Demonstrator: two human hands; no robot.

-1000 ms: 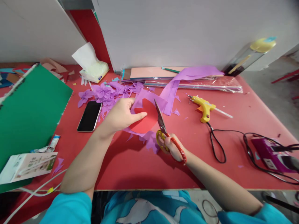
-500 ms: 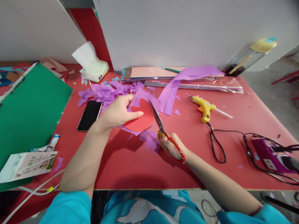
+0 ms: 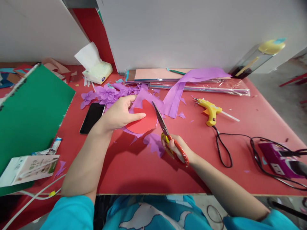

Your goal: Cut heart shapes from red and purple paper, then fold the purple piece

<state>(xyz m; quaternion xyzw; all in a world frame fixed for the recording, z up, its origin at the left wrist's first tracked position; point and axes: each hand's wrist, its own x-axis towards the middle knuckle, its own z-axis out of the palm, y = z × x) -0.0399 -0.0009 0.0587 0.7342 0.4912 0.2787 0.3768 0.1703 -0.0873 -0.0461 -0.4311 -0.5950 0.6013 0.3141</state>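
Note:
My left hand (image 3: pixel 119 114) pinches a round red paper piece (image 3: pixel 144 120) that lies against purple paper (image 3: pixel 146 97), holding both just above the red table (image 3: pixel 144 172). My right hand (image 3: pixel 176 150) grips scissors (image 3: pixel 168 135) with red and yellow handles. The blades point up and away, and their tips touch the right edge of the red piece. A cut purple scrap (image 3: pixel 154 144) lies on the table under the scissors.
A black phone (image 3: pixel 92 117) and purple paper flowers (image 3: pixel 105 94) lie left of my hand. A yellow glue gun (image 3: pixel 209 110) with a black cord, a purple power strip (image 3: pixel 279 159), a green sheet (image 3: pixel 31 118), a tissue pack (image 3: pixel 97 70) and stacked paper sheets (image 3: pixel 168 76) surround the work.
Both hands drifted slightly left and away with the paper and scissors. The red piece turned a little in my left hand while the blades moved along its right edge.

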